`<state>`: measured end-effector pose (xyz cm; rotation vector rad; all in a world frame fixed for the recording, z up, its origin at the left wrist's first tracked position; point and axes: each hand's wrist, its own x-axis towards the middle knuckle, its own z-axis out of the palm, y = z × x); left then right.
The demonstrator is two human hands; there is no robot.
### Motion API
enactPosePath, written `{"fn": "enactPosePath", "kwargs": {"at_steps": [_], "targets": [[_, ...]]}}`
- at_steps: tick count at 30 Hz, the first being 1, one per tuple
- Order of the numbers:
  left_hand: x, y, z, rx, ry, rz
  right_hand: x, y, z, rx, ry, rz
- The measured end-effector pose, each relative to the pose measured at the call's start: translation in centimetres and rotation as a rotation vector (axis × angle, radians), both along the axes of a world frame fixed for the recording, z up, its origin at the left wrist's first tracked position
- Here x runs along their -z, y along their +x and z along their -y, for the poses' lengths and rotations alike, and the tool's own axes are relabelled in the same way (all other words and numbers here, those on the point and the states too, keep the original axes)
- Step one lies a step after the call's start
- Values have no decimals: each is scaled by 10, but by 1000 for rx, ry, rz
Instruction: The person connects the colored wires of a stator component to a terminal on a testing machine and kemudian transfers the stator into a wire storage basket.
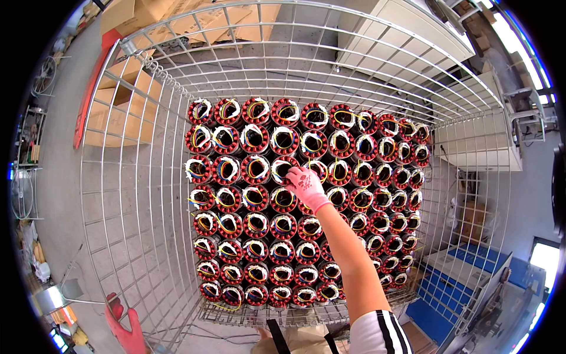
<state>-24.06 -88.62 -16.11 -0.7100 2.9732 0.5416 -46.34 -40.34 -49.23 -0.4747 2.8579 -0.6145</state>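
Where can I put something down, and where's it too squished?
On the grey floor, between the left wall of the wire cage and the clutter at the picture's left edge. Inside the cage it's crowded: red-toothed rings stand packed in rows, with the right hand at one of them.

The gloved right hand (306, 184) touches a red-rimmed stator (276, 169).

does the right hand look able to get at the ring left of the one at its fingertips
Likely yes: the right hand is inside the cage, nothing visible blocking that ring.
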Motion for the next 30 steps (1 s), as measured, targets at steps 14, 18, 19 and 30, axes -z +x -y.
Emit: {"fn": "enactPosePath", "kwargs": {"at_steps": [14, 18, 19, 30], "targets": [[-6, -12, -10, 146, 255, -89, -63, 114, 14, 243, 76, -311], [12, -15, 8, 193, 340, -145, -102, 281, 4, 416, -105, -2], [12, -16, 12, 196, 367, -171, -110, 329, 1, 515, -110, 46], [32, 9, -36, 931, -416, -583, -151, 1015, 79, 2615, -17, -188]]}}
